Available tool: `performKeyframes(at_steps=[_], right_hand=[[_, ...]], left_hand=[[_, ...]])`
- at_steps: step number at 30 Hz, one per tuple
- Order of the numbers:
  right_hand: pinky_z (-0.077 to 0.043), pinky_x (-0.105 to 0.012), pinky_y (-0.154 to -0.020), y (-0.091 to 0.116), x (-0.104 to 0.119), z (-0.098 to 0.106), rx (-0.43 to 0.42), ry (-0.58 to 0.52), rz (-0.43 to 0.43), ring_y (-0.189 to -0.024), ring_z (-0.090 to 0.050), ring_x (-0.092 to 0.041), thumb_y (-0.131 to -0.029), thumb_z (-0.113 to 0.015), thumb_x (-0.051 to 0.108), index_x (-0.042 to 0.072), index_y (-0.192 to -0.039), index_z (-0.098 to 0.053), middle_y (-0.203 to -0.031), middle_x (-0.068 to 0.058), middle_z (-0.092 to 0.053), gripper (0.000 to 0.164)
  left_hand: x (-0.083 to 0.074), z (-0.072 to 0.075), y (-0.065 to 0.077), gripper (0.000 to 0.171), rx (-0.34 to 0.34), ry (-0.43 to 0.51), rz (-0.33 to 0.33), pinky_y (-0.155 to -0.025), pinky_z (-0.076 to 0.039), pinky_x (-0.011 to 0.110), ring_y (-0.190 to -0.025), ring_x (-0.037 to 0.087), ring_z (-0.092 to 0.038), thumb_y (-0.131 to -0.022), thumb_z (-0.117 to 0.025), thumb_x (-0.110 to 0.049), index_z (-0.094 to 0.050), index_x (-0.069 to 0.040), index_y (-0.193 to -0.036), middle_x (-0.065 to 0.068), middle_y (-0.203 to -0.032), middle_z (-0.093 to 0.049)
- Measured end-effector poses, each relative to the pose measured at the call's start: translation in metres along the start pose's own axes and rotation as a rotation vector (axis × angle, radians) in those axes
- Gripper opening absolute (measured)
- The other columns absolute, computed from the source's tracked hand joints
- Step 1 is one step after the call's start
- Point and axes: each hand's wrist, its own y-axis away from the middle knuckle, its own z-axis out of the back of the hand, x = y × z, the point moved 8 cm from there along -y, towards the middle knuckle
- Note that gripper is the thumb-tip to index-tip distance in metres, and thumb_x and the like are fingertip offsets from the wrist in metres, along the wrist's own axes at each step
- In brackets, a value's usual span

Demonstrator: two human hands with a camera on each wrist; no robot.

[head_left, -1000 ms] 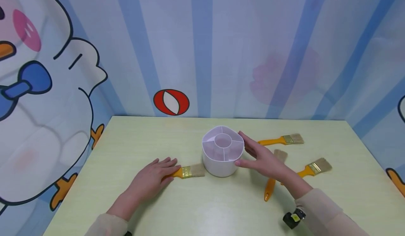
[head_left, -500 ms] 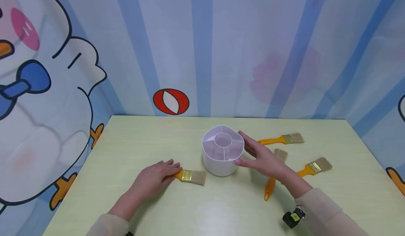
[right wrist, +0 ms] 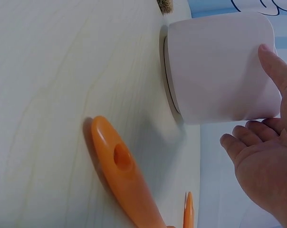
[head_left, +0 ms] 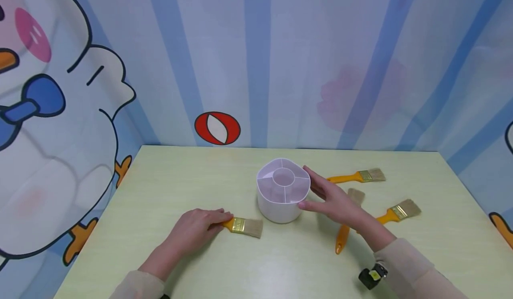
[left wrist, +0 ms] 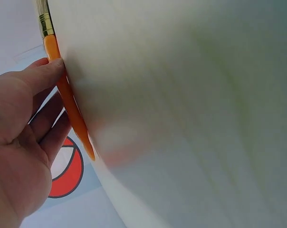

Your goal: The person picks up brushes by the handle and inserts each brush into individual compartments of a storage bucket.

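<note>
My left hand (head_left: 195,230) pinches the orange handle of a paintbrush (head_left: 246,227) between thumb and fingers. In the left wrist view the thumb lies across the handle (left wrist: 73,107), and the metal band and bristles point up. The head view shows that brush low over the table, bristles towards a white round holder (head_left: 278,210) with several compartments around a central ring. No brush shows inside the holder. My right hand (head_left: 330,201) rests against the holder's right side, thumb in front and fingers spread behind. In the right wrist view the thumb touches the wall of the holder (right wrist: 219,71) near its rim.
Three more paintbrushes lie on the table to the right: one at the back (head_left: 362,175), one partly under the right forearm (head_left: 342,239), and one farther right (head_left: 401,210). A printed curtain (head_left: 288,67) hangs behind the pale table (head_left: 192,174).
The left hand's fingers have drawn in from lying flat over the brush to pinching its handle. The brush has turned slightly, bristles nearer me. The right hand and holder stay put.
</note>
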Motion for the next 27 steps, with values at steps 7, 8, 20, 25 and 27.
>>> performKeyframes(at_steps=[7, 8, 20, 25, 27], right_hand=[[-0.039, -0.052, -0.121, 0.001, 0.002, 0.000, -0.001, 0.003, -0.003, -0.155, -0.037, -0.042, -0.096, -0.083, 0.029, 0.005, -0.170, -0.023, -0.175, -0.018, -0.027, 0.098], [-0.039, -0.052, -0.121, 0.001, 0.002, 0.000, -0.002, 0.005, -0.005, -0.155, -0.037, -0.042, -0.096, -0.083, 0.030, 0.005, -0.170, -0.023, -0.175, -0.018, -0.027, 0.099], [-0.039, -0.050, -0.121, 0.001, 0.002, 0.000, -0.003, -0.005, -0.005, -0.156, -0.035, -0.041, -0.096, -0.083, 0.029, 0.005, -0.170, -0.024, -0.175, -0.017, -0.026, 0.097], [-0.040, -0.051, -0.121, 0.001, 0.002, 0.000, 0.002, -0.007, -0.010, -0.156, -0.036, -0.041, -0.096, -0.083, 0.030, 0.006, -0.170, -0.024, -0.175, -0.017, -0.026, 0.098], [-0.041, -0.051, -0.120, 0.001, 0.002, 0.000, 0.004, -0.008, -0.011, -0.156, -0.036, -0.041, -0.096, -0.083, 0.030, 0.006, -0.170, -0.024, -0.175, -0.017, -0.026, 0.098]], left_hand=[[-0.001, 0.002, -0.003, 0.035, -0.026, 0.044, 0.014, -0.092, -0.063, 0.045, -0.108, 0.019, -0.077, -0.094, -0.082, -0.012, -0.081, -0.021, -0.128, -0.003, -0.119, -0.080], [-0.001, 0.002, -0.003, 0.034, -0.032, 0.049, 0.020, -0.091, -0.063, 0.045, -0.107, 0.019, -0.077, -0.094, -0.083, -0.011, -0.081, -0.021, -0.127, -0.004, -0.118, -0.081], [0.001, 0.008, -0.002, 0.030, -0.117, 0.086, 0.054, -0.091, -0.064, 0.044, -0.104, 0.020, -0.078, -0.091, -0.085, -0.008, -0.085, -0.021, -0.118, -0.004, -0.111, -0.082], [0.007, 0.014, 0.000, 0.032, -0.131, 0.141, 0.138, -0.093, -0.063, 0.045, -0.106, 0.021, -0.077, -0.090, -0.086, -0.006, -0.085, -0.022, -0.117, -0.005, -0.112, -0.082], [0.010, 0.018, 0.001, 0.034, -0.140, 0.162, 0.165, -0.095, -0.063, 0.045, -0.107, 0.023, -0.077, -0.089, -0.086, -0.005, -0.085, -0.023, -0.118, -0.005, -0.113, -0.082]])
